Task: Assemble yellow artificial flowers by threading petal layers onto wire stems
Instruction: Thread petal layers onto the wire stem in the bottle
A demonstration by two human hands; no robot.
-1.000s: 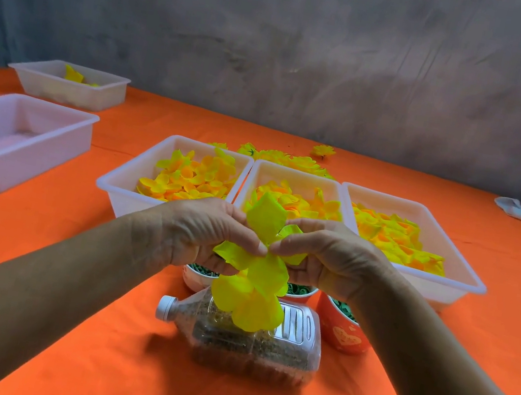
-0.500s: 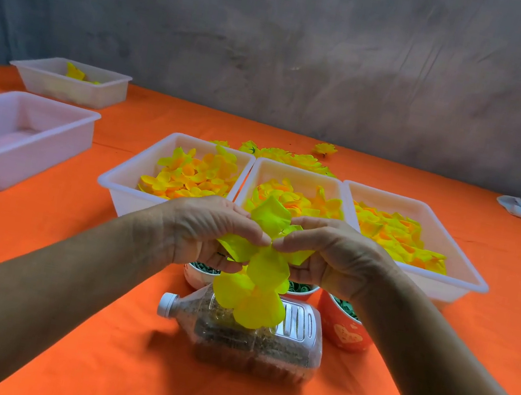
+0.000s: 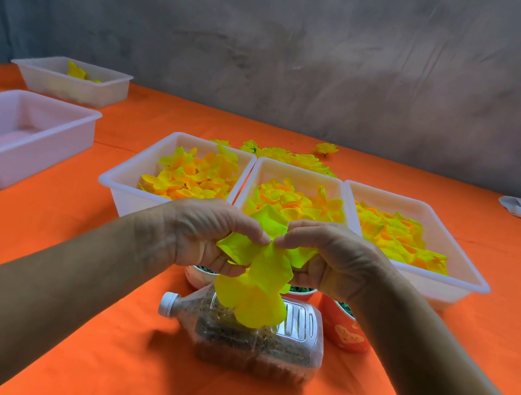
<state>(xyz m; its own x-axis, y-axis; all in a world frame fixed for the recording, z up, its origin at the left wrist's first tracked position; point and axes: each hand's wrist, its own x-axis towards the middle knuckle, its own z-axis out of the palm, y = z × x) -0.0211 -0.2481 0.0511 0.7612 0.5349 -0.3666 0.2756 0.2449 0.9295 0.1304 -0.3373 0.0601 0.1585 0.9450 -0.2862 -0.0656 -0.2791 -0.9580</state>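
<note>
Two bare hands meeting above an orange table [image 3: 65, 267], left hand [image 3: 207, 233] and right hand [image 3: 334, 262] each with fingers curled, pinching a bright yellow petal layer [image 3: 259, 273] between their touching fingertips. Held in mid-air just over a capped plastic bottle [image 3: 248, 338] lying on its side, petals drooping toward it. Behind, three white trays [image 3: 127, 194] side by side, filled with yellow-orange petals; no wire stem discernible.
</note>
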